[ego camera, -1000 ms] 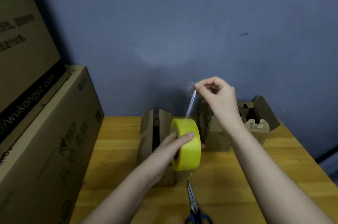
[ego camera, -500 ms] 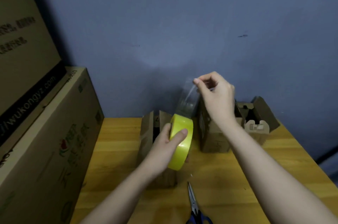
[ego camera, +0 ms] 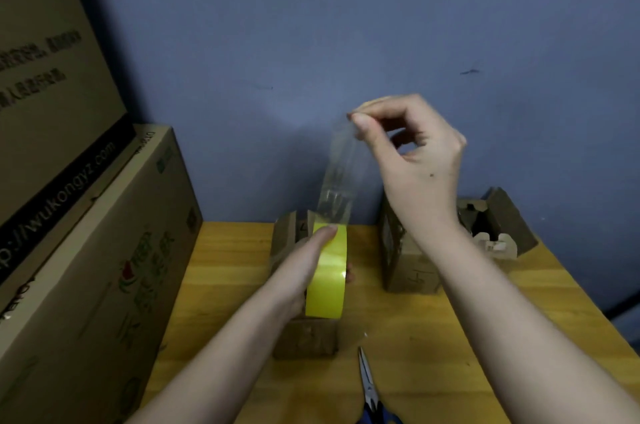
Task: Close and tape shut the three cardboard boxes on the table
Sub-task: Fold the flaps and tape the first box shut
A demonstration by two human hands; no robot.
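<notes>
My left hand (ego camera: 304,268) grips a yellow tape roll (ego camera: 327,274) held upright above a small cardboard box (ego camera: 304,337) with raised flaps. My right hand (ego camera: 412,150) pinches the free end of a clear tape strip (ego camera: 341,174) pulled up from the roll. A second cardboard box (ego camera: 408,268) stands to the right, partly behind my right forearm. A third box (ego camera: 498,229) with open flaps sits at the far right, near the wall.
Scissors (ego camera: 369,389) lie on the wooden table (ego camera: 519,337) near its front edge, blades pointing away from me. Two large cardboard cartons (ego camera: 86,268) are stacked along the left side. A blue wall rises right behind the table.
My right hand has drawn the strip higher and to the right, so more clear tape is stretched out. My left hand has kept hold of the roll over the near box.
</notes>
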